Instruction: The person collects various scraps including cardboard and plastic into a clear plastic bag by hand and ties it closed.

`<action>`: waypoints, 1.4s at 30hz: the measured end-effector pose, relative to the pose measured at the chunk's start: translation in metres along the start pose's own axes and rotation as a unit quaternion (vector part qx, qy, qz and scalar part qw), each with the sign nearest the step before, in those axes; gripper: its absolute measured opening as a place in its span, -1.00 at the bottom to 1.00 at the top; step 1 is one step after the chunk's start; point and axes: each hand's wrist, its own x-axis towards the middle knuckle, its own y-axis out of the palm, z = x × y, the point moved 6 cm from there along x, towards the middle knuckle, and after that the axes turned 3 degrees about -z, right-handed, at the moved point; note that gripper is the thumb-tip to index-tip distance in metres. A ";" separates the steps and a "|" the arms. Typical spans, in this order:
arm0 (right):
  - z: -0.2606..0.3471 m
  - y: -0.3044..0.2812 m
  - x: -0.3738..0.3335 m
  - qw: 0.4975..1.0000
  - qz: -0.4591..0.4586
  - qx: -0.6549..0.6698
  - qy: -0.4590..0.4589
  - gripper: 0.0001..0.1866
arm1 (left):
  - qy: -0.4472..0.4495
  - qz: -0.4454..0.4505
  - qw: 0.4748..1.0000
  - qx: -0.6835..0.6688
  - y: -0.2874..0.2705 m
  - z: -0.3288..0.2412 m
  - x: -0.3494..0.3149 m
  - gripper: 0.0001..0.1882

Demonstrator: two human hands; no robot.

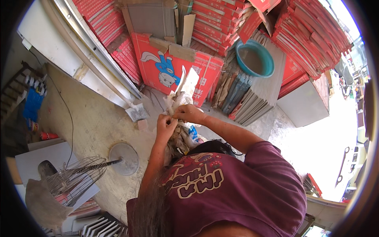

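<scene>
My left hand [166, 127] and my right hand [189, 113] meet in front of my body, both closed with fingertips pinched close together. Between them is a crumpled, whitish translucent plastic bag [180, 100], gripped at its gathered part. Stiff white pieces [191, 81] stick up just beyond the hands. Beneath my hands hangs or lies more dull brownish crumpled plastic [176, 141], with a blue wrapper [193, 133] beside it. My fingers hide exactly where the plastic is pinched.
A red carton panel with a cartoon [152, 65] leans ahead, among stacked red tile boxes [213, 23]. A teal basin [256, 59] sits on grey tiles to the right. At left are a long-handled shovel [137, 112] and a standing fan [79, 175] with a round base.
</scene>
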 end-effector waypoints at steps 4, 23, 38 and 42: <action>-0.001 0.001 0.001 1.000 -0.001 -0.025 -0.009 -0.73 | 0.083 -0.032 0.991 0.104 -0.001 -0.025 -0.003 -0.79; 0.022 -0.019 -0.016 0.969 -0.124 -0.169 -0.134 -0.74 | 0.376 0.190 0.819 0.390 -0.012 -0.099 0.010 -0.93; -0.016 -0.007 -0.004 0.996 -0.057 -0.073 -0.016 -0.77 | 0.204 0.192 0.922 0.268 -0.013 -0.059 0.014 -0.85; -0.014 -0.002 -0.007 0.999 -0.025 -0.041 -0.017 -0.76 | -0.020 0.201 0.974 0.105 -0.016 -0.015 0.016 -0.77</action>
